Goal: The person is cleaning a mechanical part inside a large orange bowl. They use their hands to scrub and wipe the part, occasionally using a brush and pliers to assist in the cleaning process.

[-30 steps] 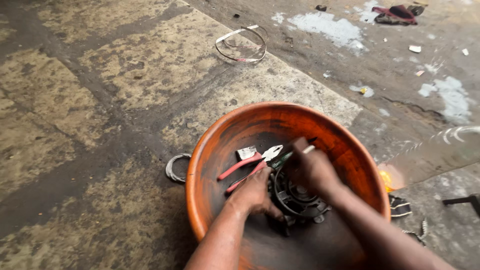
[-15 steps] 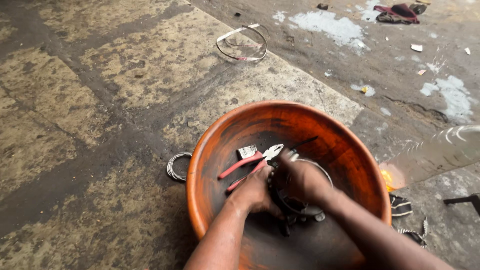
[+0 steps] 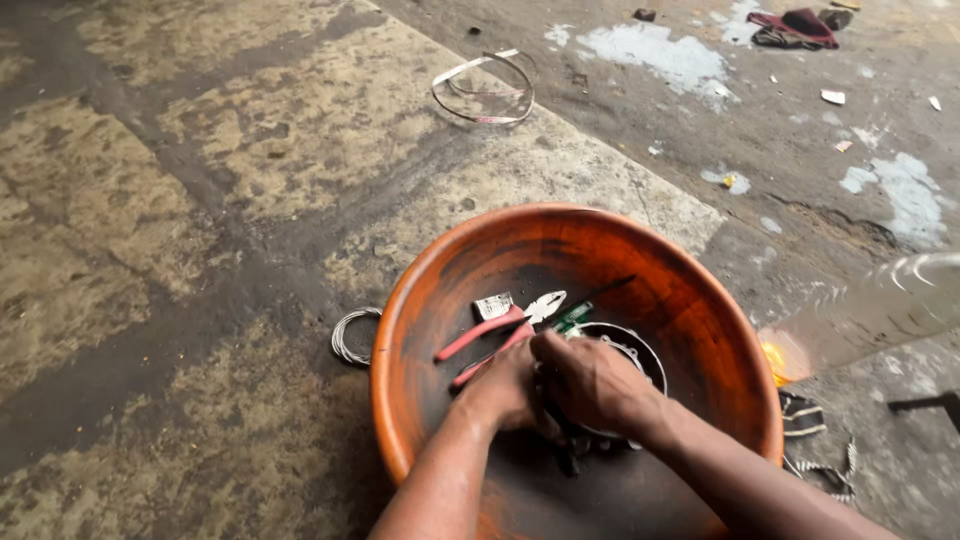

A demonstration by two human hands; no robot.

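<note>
A big orange basin (image 3: 450, 270) stands on the concrete floor. Inside it lies a round dark metal machine part (image 3: 632, 350) with a toothed rim. My right hand (image 3: 590, 380) presses down on the near side of that part, fingers curled over it. My left hand (image 3: 505, 390) sits against the right one, low in the basin, gripping the same part from the left. Red-handled pliers (image 3: 490, 335) rest in the basin just beyond my left hand, jaws pointing right. A small silvery tag (image 3: 492, 305) lies beside them, and a green-handled tool (image 3: 573, 316) pokes out behind my right hand.
A coil of thin wire (image 3: 350, 335) lies on the floor left of the basin. A loop of metal strap (image 3: 485, 90) lies farther back. A clear plastic bottle (image 3: 870, 310) lies to the right, with springs or wire pieces (image 3: 815, 440) below it. A dark red rag (image 3: 795, 25) lies far back.
My right hand has come down from the far rim of the round part to its near side, closing against my left hand. The pliers have not moved.
</note>
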